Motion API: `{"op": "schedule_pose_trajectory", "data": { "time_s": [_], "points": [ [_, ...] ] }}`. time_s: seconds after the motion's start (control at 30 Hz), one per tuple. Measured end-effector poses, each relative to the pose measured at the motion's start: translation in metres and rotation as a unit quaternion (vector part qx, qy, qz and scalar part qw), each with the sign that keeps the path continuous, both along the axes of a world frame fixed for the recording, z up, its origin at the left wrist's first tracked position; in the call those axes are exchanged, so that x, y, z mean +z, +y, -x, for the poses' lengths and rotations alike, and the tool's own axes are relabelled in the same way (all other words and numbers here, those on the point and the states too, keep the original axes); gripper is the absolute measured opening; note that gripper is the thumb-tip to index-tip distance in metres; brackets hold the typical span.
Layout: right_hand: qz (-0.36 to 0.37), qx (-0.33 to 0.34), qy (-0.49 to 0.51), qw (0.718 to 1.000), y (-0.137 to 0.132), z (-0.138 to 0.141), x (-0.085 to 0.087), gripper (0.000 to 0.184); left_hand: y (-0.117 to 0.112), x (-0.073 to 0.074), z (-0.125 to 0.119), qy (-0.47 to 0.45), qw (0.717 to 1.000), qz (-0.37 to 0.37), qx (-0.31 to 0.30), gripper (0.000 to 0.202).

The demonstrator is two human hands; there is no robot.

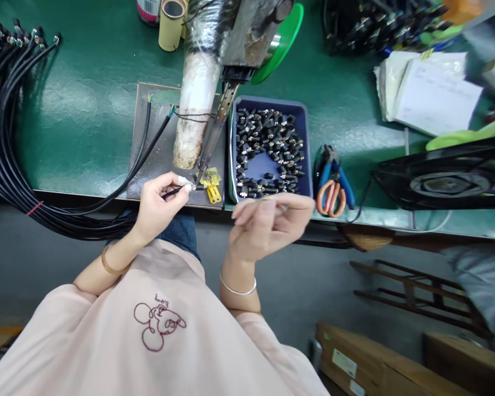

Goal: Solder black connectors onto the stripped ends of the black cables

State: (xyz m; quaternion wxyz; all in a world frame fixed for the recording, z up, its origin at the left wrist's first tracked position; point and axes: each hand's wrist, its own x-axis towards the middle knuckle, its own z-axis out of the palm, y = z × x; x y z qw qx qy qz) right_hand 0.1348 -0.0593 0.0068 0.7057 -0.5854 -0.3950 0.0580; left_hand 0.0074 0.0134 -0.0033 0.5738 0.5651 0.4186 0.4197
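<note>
In the head view, my left hand (160, 201) is closed in a pinch around the end of a black cable (171, 193), with white covers on its fingertips. That end lies just below the tip of a soldering iron (218, 129), next to a small yellow fixture (213, 190). Slightly blurred, my right hand (268, 225) hovers at the front edge of a blue-grey bin (308, 143). Its fingers are loosely bent and apart, and I see nothing held in them. Many small black connectors (268, 126) with metal pins fill the bin.
A thick bundle of black cables (2, 126) curves along the left side. Two stripped cable ends (149, 102) rest on a grey board (142, 132). Pliers (334, 181) lie right of the bin, near papers (437, 96) and a black fan-like device (445, 176). A green reel (291, 44) stands behind.
</note>
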Motion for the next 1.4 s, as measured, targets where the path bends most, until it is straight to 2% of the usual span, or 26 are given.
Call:
{"op": "schedule_pose_trajectory", "data": {
  "time_s": [0.07,0.17,0.27,0.37,0.43,0.7,0.87,0.97,1.2,1.4],
  "points": [
    [-0.005,0.012,0.013,1.000,-0.003,-0.003,0.003,0.012,-0.001,0.000,0.000,0.000,1.000,0.001,0.002,0.013],
    [0.065,0.021,-0.019,0.997,-0.009,-0.003,0.000,0.006,-0.003,0.001,-0.001,0.003,1.000,-0.007,0.005,0.011],
    [0.099,0.039,-0.143,0.984,-0.010,-0.001,-0.008,0.007,-0.005,0.004,-0.001,0.003,1.000,-0.020,0.008,0.010],
    [0.097,0.055,-0.285,0.952,-0.003,0.001,-0.014,0.010,-0.005,0.005,-0.001,0.003,0.999,-0.038,0.000,0.010],
    [0.086,0.055,-0.322,0.941,0.003,0.003,-0.016,0.011,-0.005,0.005,-0.001,0.014,0.998,-0.061,-0.001,0.011],
    [0.072,0.057,-0.280,0.955,0.011,0.007,-0.016,0.014,-0.005,0.004,0.000,0.069,0.973,-0.217,0.026,0.013],
    [0.060,0.054,-0.283,0.956,0.012,0.006,-0.016,0.015,-0.004,0.001,-0.001,0.064,0.961,-0.265,0.035,0.012],
    [0.046,0.047,-0.295,0.953,0.014,0.006,-0.015,0.016,-0.003,0.000,-0.001,0.058,0.959,-0.274,0.038,0.012],
    [0.048,0.065,-0.303,0.950,0.011,0.005,-0.014,0.019,-0.005,0.000,0.000,0.056,0.971,-0.231,0.017,0.012],
    [0.057,0.067,-0.297,0.951,0.012,0.004,-0.016,0.017,-0.005,-0.001,0.000,0.069,0.971,-0.228,0.022,0.012]
  ]
}}
